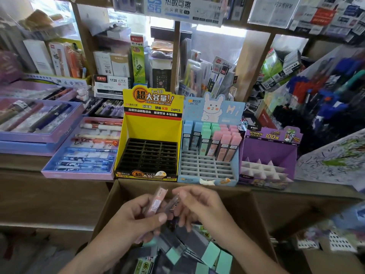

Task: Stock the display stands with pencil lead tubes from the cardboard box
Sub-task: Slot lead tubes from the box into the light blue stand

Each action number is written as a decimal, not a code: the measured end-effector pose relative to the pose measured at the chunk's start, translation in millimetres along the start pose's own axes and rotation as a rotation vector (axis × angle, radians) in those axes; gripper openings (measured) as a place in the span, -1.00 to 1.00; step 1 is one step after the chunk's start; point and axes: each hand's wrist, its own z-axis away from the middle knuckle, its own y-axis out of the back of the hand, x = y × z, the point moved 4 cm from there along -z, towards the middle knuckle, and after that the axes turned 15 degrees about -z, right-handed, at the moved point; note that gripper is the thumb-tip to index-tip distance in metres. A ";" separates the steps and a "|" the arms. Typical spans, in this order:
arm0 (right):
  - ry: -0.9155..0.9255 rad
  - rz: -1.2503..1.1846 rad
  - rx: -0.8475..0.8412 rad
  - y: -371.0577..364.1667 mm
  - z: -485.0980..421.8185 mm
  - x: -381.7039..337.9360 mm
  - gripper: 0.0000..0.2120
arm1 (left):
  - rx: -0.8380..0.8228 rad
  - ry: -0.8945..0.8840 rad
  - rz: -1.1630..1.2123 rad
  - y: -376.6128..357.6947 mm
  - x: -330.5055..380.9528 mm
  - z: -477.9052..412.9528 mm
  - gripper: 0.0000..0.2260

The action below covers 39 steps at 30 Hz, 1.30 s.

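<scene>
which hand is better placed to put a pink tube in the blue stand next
Left, probably: the left hand grips the pink tube, while the right hand holds a dark tube.

Stationery shop: wooden shelving packed with boxed pens; a yellow cardboard display stand and a blue cardboard display stand sit beyond the left hand.

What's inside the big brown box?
Mint-green tubes and dark grey tubes lie piled in the cardboard box. The left hand and right hand cover the middle, hiding whatever lies beneath.

display stands on shelf — cardboard box before
</scene>
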 end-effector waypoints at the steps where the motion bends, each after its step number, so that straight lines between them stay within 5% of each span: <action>1: -0.008 -0.016 -0.014 -0.3 -0.3 0.8 -0.72 | -0.005 -0.001 -0.035 -0.2 -0.3 -0.2 -0.64; 13: 0.125 -0.007 0.094 34.0 0.1 -13.6 -0.90 | 0.123 -0.020 0.050 14.7 -0.1 0.9 -0.64; 17: 0.067 0.088 0.029 31.8 3.5 -10.4 -0.89 | 0.171 -0.028 0.131 16.9 -0.2 0.5 -0.79; 25: 0.024 0.262 -0.114 15.3 4.5 4.0 -0.70 | 0.245 -0.070 0.069 18.4 -2.0 -2.0 -0.69; 30: 0.014 0.278 -0.184 1.8 3.6 10.1 -0.88 | 0.216 -0.067 0.020 14.6 -4.1 -3.0 -0.78; 34: 0.061 0.319 -0.123 6.0 4.5 5.3 -0.95 | 0.234 -0.077 0.028 16.7 -4.0 -3.3 -0.65; 39: 0.242 0.355 -0.028 16.6 7.3 -27.1 -0.77 | 0.305 -0.045 0.127 22.3 -6.5 -3.7 -0.66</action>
